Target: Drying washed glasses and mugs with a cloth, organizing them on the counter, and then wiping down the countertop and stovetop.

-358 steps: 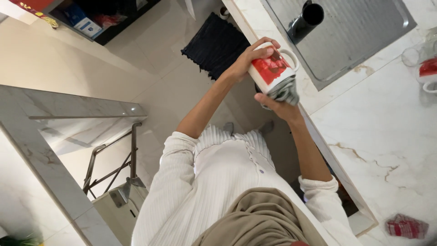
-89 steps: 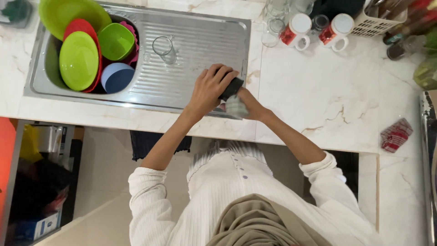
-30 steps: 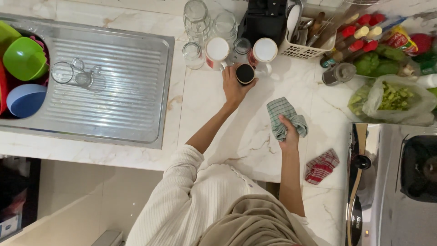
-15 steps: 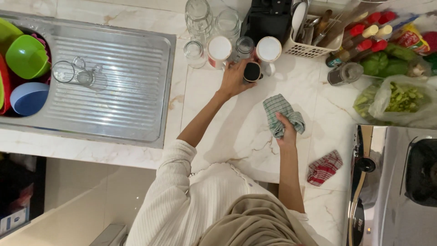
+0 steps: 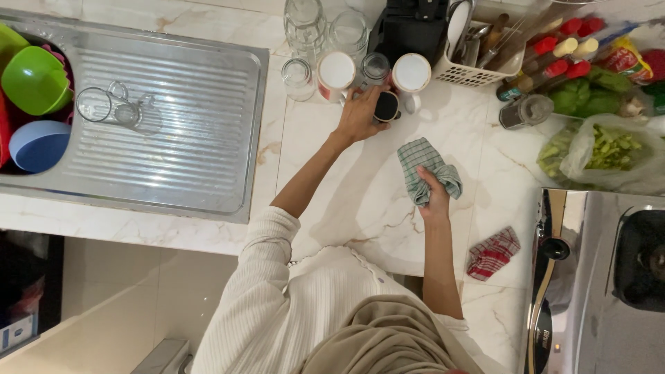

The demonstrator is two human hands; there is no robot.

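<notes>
Currently I see left hand (image 5: 359, 114) wrapped round dark cup (image 5: 386, 106), upright among mugs at top centre; right hand (image 5: 435, 197) clamps green checked cloth (image 5: 424, 168) mid-frame.

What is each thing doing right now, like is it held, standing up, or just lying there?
Left hand: fingers around the dark cup.
Dark cup: upright on the counter, held.
Right hand: gripping the checked cloth.
Checked cloth: bunched up, held.
Red cloth: crumpled, lying loose.
Two white mugs: rim down.
Glass mugs: lying on the draining board.
Green bowl: in the sink.
</notes>
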